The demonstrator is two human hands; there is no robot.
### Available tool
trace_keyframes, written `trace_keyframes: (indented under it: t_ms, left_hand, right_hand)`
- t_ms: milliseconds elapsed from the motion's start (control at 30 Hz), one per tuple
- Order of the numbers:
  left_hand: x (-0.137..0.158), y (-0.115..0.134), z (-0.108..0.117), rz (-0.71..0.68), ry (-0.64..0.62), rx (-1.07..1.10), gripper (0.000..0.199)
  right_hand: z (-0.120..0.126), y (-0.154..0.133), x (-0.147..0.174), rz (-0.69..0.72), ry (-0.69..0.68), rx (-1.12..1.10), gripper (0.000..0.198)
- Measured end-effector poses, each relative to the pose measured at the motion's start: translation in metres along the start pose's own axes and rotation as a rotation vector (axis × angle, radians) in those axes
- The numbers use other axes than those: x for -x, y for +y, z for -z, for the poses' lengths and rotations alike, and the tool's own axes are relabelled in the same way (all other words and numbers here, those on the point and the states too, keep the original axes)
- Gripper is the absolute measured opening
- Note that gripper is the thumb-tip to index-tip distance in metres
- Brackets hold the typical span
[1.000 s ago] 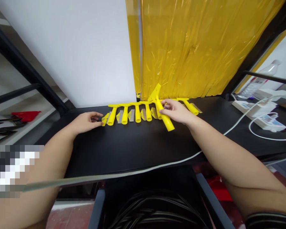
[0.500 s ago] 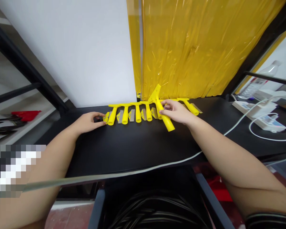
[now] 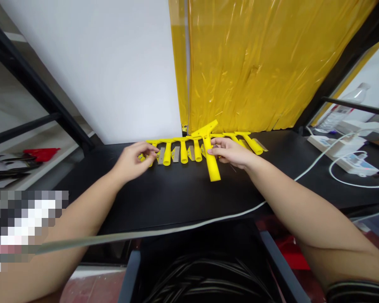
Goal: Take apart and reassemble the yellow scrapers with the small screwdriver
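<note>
My right hand (image 3: 232,152) grips a yellow T-shaped scraper (image 3: 212,162) by its handle, fingers and thumb around the shaft. The scraper is raised over a row of similar yellow scrapers, its round handle end tilted down toward me. One of those in the row, a scraper with a metal blade (image 3: 167,153), lies just right of my left hand. My left hand (image 3: 135,160) hovers at the row's left end with its fingers curled and the thumb apart, partly covering the leftmost scraper (image 3: 142,157). Nothing shows between its fingers. At the right end rests another scraper (image 3: 253,145).
The row lies on a black shelf (image 3: 173,198), against a white panel (image 3: 123,75) and a yellow film-wrapped surface (image 3: 246,67). A white cable (image 3: 208,220) crosses the front edge. Power strips (image 3: 344,153) and a plastic bottle (image 3: 344,107) stand to the right.
My left hand has moved right and up, over the leftmost scraper. The scraper in my right hand has turned, its handle end swinging left and toward me.
</note>
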State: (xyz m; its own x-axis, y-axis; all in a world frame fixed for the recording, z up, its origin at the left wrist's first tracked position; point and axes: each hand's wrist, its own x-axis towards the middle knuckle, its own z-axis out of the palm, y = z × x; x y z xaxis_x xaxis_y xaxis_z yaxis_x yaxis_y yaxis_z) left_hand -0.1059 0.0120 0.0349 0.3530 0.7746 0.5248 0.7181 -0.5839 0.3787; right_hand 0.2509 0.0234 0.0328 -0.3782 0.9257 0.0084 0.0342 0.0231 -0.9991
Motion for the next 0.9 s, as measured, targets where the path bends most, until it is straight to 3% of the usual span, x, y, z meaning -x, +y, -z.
trace_keyframes:
  t_ms: [100,233,333,433,567,633,700,800,900]
  left_hand:
    - [-0.003,0.048,-0.022,-0.100,-0.261,0.125,0.031]
    - [-0.008,0.092,-0.052,0.029,-0.463,0.368,0.042]
    - [-0.014,0.104,-0.070,0.142,-0.415,0.430,0.039]
    - [-0.023,0.099,-0.078,0.180,-0.363,0.400,0.039]
    - [-0.037,0.069,-0.056,0.204,-0.186,0.260,0.046]
    - [-0.042,0.040,-0.029,0.256,-0.039,0.091,0.050]
    - [-0.042,0.005,0.004,0.403,0.063,-0.152,0.055]
    - [-0.033,-0.048,0.050,0.727,0.039,-0.364,0.051]
    - [-0.018,-0.084,0.076,0.949,-0.092,-0.282,0.036]
  right_hand:
    - [-0.006,0.002,0.001,0.017,-0.073,-0.013,0.031]
    - [-0.015,0.004,0.003,0.033,-0.118,-0.015,0.036]
    - [-0.017,0.004,0.003,0.052,-0.106,-0.004,0.038]
    - [-0.016,0.007,0.001,0.074,-0.068,0.008,0.041]
    - [-0.011,0.010,-0.002,0.112,0.012,0.097,0.043]
    - [-0.007,0.009,-0.003,0.150,0.056,0.151,0.041]
    - [0.000,0.006,-0.004,0.185,0.105,0.191,0.039]
    - [0.013,0.002,-0.005,0.231,0.194,0.240,0.038]
    - [0.027,0.000,-0.007,0.262,0.280,0.289,0.038]
